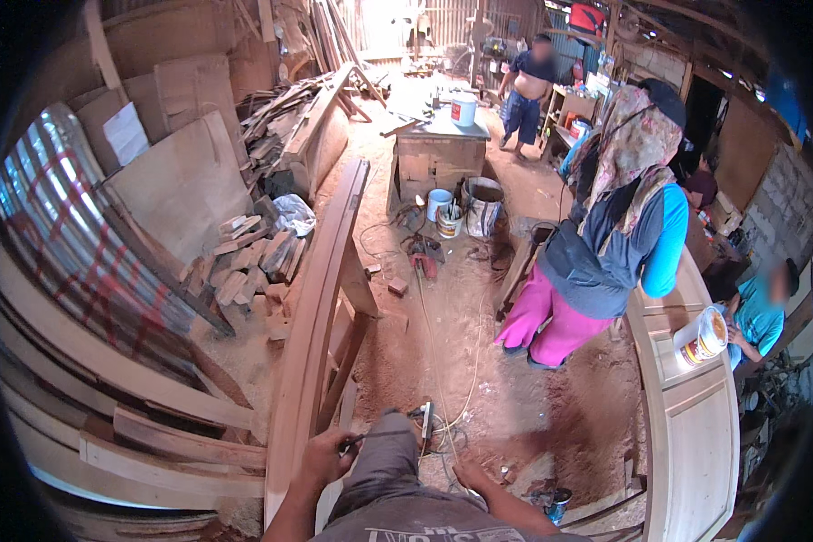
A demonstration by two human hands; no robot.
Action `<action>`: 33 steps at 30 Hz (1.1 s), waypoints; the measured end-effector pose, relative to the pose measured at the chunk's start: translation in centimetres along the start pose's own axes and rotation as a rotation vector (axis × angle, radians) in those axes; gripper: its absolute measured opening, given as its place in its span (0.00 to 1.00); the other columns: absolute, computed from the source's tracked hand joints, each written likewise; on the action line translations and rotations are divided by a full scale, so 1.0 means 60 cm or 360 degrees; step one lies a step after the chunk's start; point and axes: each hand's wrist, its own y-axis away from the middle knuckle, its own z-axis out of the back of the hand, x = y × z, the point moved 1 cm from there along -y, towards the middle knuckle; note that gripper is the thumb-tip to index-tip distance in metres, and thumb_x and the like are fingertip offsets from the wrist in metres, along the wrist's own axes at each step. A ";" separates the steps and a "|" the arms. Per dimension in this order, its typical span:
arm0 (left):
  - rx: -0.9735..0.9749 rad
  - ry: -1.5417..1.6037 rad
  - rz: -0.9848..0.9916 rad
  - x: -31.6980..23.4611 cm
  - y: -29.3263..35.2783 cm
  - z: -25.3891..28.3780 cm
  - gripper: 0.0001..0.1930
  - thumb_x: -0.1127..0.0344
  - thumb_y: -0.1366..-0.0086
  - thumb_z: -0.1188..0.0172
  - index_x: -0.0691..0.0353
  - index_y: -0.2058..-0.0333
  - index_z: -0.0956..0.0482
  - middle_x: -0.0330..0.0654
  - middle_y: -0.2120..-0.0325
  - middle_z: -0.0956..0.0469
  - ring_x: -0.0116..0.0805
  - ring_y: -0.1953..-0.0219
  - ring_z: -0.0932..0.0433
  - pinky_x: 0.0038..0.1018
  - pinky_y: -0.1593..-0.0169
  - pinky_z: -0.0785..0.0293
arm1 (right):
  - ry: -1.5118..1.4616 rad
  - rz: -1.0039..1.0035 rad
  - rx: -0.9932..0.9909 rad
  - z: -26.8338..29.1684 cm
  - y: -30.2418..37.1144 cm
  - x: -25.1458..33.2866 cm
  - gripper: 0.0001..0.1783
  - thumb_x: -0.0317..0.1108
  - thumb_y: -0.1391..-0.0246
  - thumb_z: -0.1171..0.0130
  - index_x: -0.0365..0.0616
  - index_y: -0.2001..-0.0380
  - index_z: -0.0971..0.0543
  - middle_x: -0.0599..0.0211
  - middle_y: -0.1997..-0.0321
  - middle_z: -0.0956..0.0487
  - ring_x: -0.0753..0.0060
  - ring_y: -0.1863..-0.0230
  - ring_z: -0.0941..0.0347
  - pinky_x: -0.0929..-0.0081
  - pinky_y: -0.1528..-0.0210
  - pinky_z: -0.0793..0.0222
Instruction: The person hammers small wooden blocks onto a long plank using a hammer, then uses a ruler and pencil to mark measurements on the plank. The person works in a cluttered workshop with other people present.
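the left grip (328, 459) is closed on a dark slim object (354, 440), its visible end pointing right. the timber beam (314, 307) lies just left of this grip, long axis running ahead; contact cannot be told. the right grip (471, 471) is farther from the beam; its closure cannot be told. well ahead of both grips, the worktop (429, 133) carries a white bucket (462, 112), contents hidden. ahead-right, a white tub (698, 339) shows orange at its mouth.
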 end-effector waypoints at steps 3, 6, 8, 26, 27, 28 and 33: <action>-0.0049 0.0006 -0.0061 0.016 -0.131 -0.009 0.08 0.64 0.38 0.27 0.59 0.62 0.13 0.46 0.69 0.16 0.45 0.69 0.14 0.36 0.64 0.19 | 0.0028 0.0012 -0.0008 0.038 -0.080 0.027 0.36 0.57 0.32 0.54 0.29 0.50 0.17 0.28 0.50 0.19 0.28 0.44 0.22 0.46 0.37 0.28; -0.0034 0.0079 -0.0082 0.046 -0.300 -0.028 0.09 0.65 0.38 0.27 0.58 0.61 0.14 0.45 0.68 0.15 0.45 0.67 0.14 0.36 0.64 0.18 | 0.0009 -0.0007 0.0054 0.103 -0.244 -0.002 0.36 0.59 0.34 0.49 0.29 0.55 0.16 0.31 0.54 0.16 0.31 0.46 0.20 0.47 0.41 0.26; 0.0032 0.0102 -0.0013 0.079 -0.398 -0.035 0.10 0.64 0.38 0.27 0.57 0.59 0.14 0.45 0.67 0.15 0.45 0.65 0.13 0.36 0.62 0.18 | -0.0019 -0.0086 0.0192 0.165 -0.330 0.021 0.35 0.60 0.35 0.48 0.31 0.56 0.15 0.38 0.57 0.14 0.37 0.50 0.17 0.48 0.45 0.23; 0.0337 -0.0004 0.0161 0.060 -1.101 -0.007 0.16 0.52 0.34 0.30 0.56 0.55 0.13 0.50 0.60 0.14 0.51 0.57 0.14 0.41 0.53 0.19 | -0.0186 -0.0348 -0.0631 0.754 -0.821 0.185 0.26 0.45 0.39 0.53 0.34 0.59 0.14 0.33 0.52 0.17 0.33 0.47 0.20 0.46 0.44 0.25; 0.0302 -0.0020 0.0200 0.069 -1.120 -0.006 0.16 0.52 0.34 0.30 0.55 0.56 0.13 0.49 0.61 0.14 0.51 0.58 0.14 0.41 0.54 0.18 | -0.0116 -0.0375 -0.0585 0.778 -0.843 0.213 0.26 0.45 0.39 0.54 0.34 0.58 0.14 0.32 0.51 0.17 0.31 0.46 0.20 0.45 0.42 0.26; 0.0284 -0.0018 0.0231 0.075 -1.140 -0.008 0.16 0.51 0.35 0.30 0.55 0.56 0.13 0.48 0.62 0.14 0.51 0.59 0.14 0.41 0.55 0.18 | -0.0048 -0.0322 -0.0432 0.798 -0.875 0.213 0.27 0.45 0.38 0.55 0.35 0.56 0.15 0.31 0.49 0.18 0.30 0.43 0.22 0.44 0.40 0.27; 0.0214 -0.0004 0.0455 0.125 -1.258 -0.067 0.18 0.49 0.36 0.30 0.54 0.54 0.13 0.50 0.62 0.14 0.54 0.58 0.14 0.44 0.54 0.19 | 0.0229 0.0167 -0.0287 0.892 -1.061 0.217 0.24 0.44 0.38 0.53 0.37 0.59 0.14 0.32 0.53 0.17 0.28 0.50 0.20 0.41 0.46 0.25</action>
